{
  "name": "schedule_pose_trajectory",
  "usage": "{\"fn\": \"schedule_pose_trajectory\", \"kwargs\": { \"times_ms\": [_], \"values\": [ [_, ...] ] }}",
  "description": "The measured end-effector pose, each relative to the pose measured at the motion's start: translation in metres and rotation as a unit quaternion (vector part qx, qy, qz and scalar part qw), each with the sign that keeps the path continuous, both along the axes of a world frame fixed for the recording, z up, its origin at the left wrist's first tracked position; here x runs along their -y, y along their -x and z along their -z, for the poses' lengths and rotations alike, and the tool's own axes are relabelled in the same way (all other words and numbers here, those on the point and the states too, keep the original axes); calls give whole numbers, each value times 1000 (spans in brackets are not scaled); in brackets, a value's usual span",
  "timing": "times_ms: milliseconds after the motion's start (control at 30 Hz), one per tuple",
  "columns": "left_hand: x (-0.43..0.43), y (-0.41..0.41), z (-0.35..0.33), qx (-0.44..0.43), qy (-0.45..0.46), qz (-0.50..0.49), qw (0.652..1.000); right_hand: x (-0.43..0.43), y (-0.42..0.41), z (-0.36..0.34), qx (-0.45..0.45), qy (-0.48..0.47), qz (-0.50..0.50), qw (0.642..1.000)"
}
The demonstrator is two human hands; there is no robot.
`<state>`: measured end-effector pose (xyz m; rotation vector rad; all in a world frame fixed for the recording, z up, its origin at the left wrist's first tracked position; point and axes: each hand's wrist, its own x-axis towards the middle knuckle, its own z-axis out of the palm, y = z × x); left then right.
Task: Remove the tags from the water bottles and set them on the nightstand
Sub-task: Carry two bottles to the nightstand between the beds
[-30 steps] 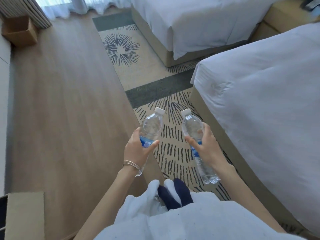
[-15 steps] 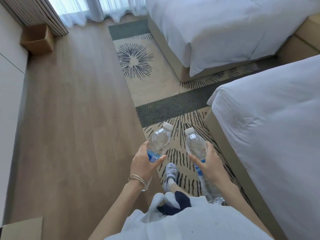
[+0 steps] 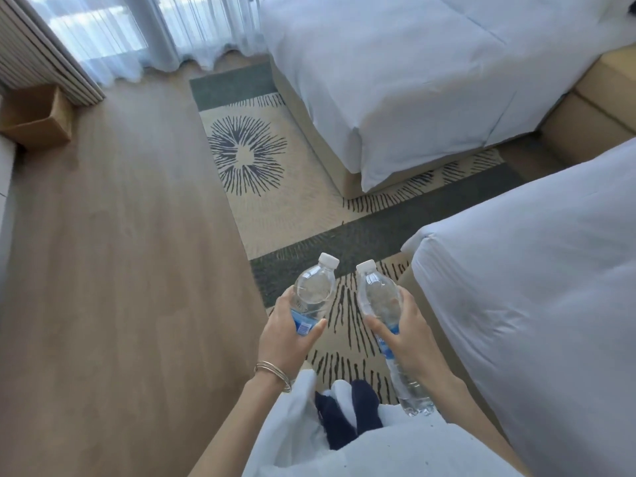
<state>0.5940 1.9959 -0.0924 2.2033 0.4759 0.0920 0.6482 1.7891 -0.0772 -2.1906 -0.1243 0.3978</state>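
Note:
I hold two clear plastic water bottles with white caps and blue labels, one in each hand, over the patterned rug. My left hand (image 3: 284, 340) grips the left bottle (image 3: 315, 292) around its label. My right hand (image 3: 409, 333) grips the right bottle (image 3: 378, 297) at its middle; its lower end shows below my wrist. Both bottles tilt away from me, caps pointing forward. A tan nightstand (image 3: 592, 115) sits at the far right between the two beds. No tags can be made out on the bottles.
A near bed (image 3: 537, 304) with white bedding fills the right side. A second bed (image 3: 395, 63) stands farther ahead. A patterned rug (image 3: 247, 156) runs beside them on the wood floor (image 3: 120, 270). A cardboard box (image 3: 34, 122) sits far left by the curtains.
The view has shifted forward along the rug and lifted, so the curtains and far bed show more. Both hands keep their hold on the bottles in about the same pose.

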Motion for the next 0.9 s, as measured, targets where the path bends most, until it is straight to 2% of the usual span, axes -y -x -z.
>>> {"fn": "schedule_pose_trajectory", "kwargs": {
  "times_ms": [233, 533, 900],
  "values": [
    [-22, -128, 17, -11, 10, 60, 998, -15, -108, 14, 5, 5, 59, 998],
    [-46, -318, 3, 1, 9, 163, 987, -41, -263, -3, 7, 29, 164, 986],
    [-2, -490, 20, -43, -15, 280, 959, -9, -385, 15, -10, 2, 290, 957]
  ]
}}
